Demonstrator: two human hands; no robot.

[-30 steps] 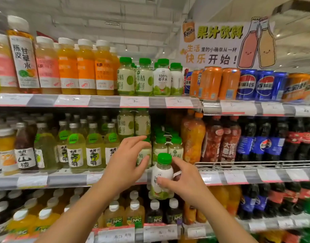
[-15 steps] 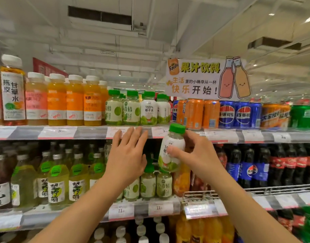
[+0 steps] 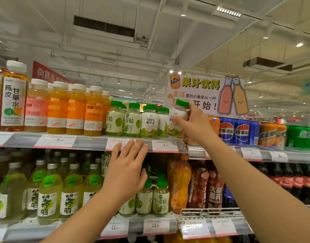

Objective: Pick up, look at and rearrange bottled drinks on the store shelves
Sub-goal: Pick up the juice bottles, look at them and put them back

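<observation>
My right hand (image 3: 194, 124) grips a small white coconut-water bottle (image 3: 177, 120) with a green cap, held tilted at the right end of the top shelf (image 3: 91, 142), beside a matching coconut-water bottle (image 3: 150, 124) that stands there. My left hand (image 3: 126, 172) hovers open, fingers spread, in front of the middle shelf, its fingertips at the top shelf's price rail. It holds nothing.
Orange juice bottles (image 3: 76, 111) and green-capped lime bottles (image 3: 114, 121) fill the top shelf to the left. Pepsi cans (image 3: 235, 131) and orange cans stand to the right under a Fanta sign (image 3: 203, 92). Lemon drink bottles (image 3: 49, 195) and cola bottles (image 3: 291, 179) crowd the middle shelf.
My right hand has lifted the coconut-water bottle from the middle shelf level up to the top shelf row. My left hand rose a little, still open. The view tilted upward.
</observation>
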